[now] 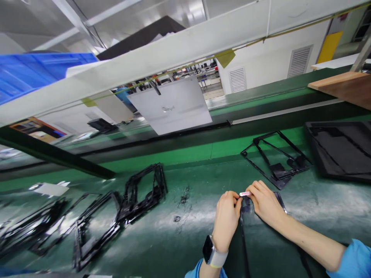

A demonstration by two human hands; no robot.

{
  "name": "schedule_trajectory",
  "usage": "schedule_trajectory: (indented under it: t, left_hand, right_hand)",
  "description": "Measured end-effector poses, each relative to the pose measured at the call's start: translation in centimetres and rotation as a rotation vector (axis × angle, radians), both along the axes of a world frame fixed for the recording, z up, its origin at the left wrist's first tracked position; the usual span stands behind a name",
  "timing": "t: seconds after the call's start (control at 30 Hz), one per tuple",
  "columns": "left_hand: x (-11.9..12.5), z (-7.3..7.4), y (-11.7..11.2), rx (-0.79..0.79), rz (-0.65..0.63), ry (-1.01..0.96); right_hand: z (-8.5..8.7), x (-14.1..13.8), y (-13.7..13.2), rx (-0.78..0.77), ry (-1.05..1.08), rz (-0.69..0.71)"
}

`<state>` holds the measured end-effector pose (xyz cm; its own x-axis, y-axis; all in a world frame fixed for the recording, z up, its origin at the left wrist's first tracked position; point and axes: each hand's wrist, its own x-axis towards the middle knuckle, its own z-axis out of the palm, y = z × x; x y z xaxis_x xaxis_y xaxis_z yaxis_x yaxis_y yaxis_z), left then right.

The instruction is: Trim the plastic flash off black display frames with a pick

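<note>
My left hand (227, 216) and my right hand (265, 202) meet over the top edge of a black plastic frame (242, 235) lying on the green work surface. Between their fingertips sits a small pinkish-white strip (245, 194), pinched from both ends. The fingers of both hands are curled closed around it. A smartwatch with a pale band is on my left wrist. Blue sleeves cover both forearms near the bottom edge.
Stacked black frames (142, 193) lie to the left, with more blurred ones at far left. Another black frame (275, 160) and a black tray (342, 150) are at the right. A grey laptop-like panel (171, 106) rests on the conveyor behind. A white beam crosses overhead.
</note>
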<state>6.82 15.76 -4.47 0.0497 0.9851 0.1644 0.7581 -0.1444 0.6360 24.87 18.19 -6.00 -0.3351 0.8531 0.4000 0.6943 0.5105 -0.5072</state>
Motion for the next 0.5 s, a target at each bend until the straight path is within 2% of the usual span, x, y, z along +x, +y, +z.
schedule_trajectory:
  t: [0.23, 0.5]
  left_hand:
    - [0.4, 0.5, 0.0, -0.044, -0.017, 0.035]
    - [-1.8, 1.9, -3.4, -0.021, -0.051, -0.058]
  right_hand:
    - [-0.3, -0.1, 0.3, 0.026, -0.01, -0.033]
    - [0.1, 0.0, 0.3, 0.011, -0.019, -0.012]
